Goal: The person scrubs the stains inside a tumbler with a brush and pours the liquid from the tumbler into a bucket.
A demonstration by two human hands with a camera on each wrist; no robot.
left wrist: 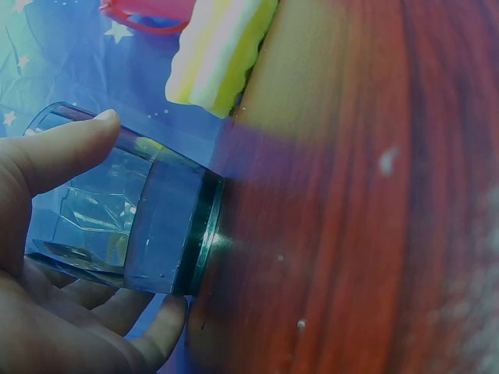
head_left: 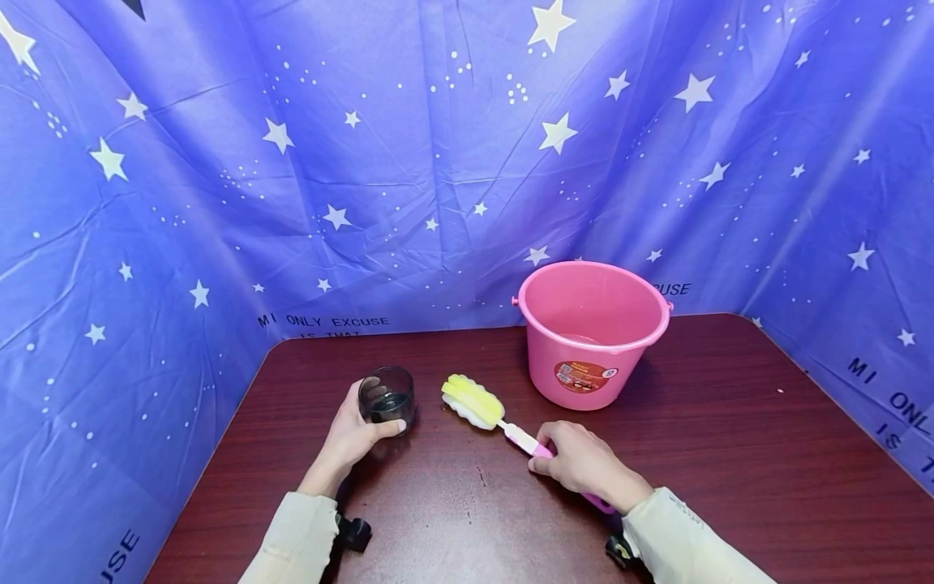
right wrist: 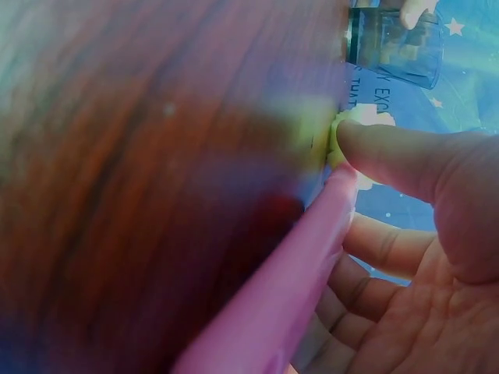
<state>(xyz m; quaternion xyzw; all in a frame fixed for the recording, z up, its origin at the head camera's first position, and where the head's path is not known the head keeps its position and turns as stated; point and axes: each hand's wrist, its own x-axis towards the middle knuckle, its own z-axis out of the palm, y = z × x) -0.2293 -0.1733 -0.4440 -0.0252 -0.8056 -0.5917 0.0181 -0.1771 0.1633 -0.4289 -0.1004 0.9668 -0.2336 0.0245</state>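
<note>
A dark see-through glass cup (head_left: 388, 399) stands upright at the left, its thick base (left wrist: 204, 234) at or just above the tabletop. My left hand (head_left: 355, 434) grips the cup from its left side, thumb across the near wall and fingers behind. To the right lies a sponge cup brush with a yellow-and-white head (head_left: 473, 401) and a pink-and-white handle (right wrist: 269, 288). My right hand (head_left: 584, 460) pinches that handle between thumb and fingers. The brush head points toward the cup, apart from it. In the left wrist view the sponge head (left wrist: 221, 54) shows beyond the cup.
A pink bucket (head_left: 584, 357) with a red label stands at the back right, beyond the right hand. All of this is on a dark red wooden table (head_left: 730, 454). A blue curtain (head_left: 409, 162) with white stars surrounds the table's back and sides.
</note>
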